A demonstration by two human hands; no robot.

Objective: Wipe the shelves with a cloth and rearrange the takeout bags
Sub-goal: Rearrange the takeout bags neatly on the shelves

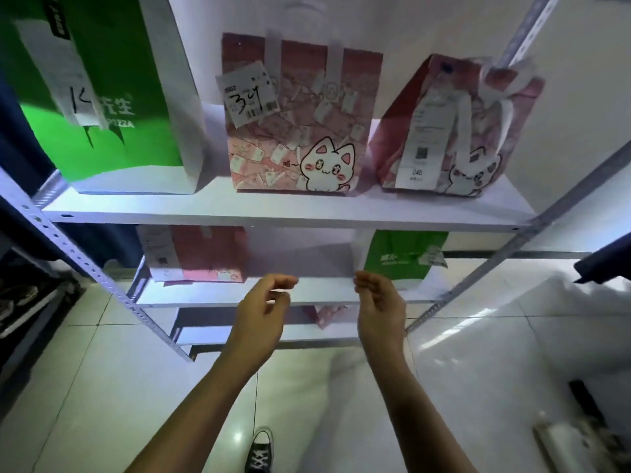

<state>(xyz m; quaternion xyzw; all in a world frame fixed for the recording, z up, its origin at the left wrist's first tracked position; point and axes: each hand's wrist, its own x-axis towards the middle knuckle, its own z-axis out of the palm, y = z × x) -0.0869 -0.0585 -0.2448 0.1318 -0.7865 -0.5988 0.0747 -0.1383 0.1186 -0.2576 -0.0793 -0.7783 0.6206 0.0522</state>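
A white metal rack has an upper shelf (273, 213) carrying three takeout bags: a green and white bag (102, 97) at the left, a pink cat bag (297, 124) with a receipt in the middle, and a second pink cat bag (454, 131) at the right. On the second shelf (324, 293) stand a pink bag (201, 254) at the left and a small green bag (403, 257) at the right. My left hand (264, 303) and my right hand (379, 302) hover side by side at that shelf's front edge, fingers loosely curled, holding nothing. No cloth is in view.
A lower shelf (211, 334) holds a pink item (326, 315). Perforated grey uprights (102, 278) frame the rack on both sides. The floor is pale tile, with a black sneaker (260, 452) below. Shoes (13, 298) sit at the far left, and white sheeting (512, 336) lies at the right.
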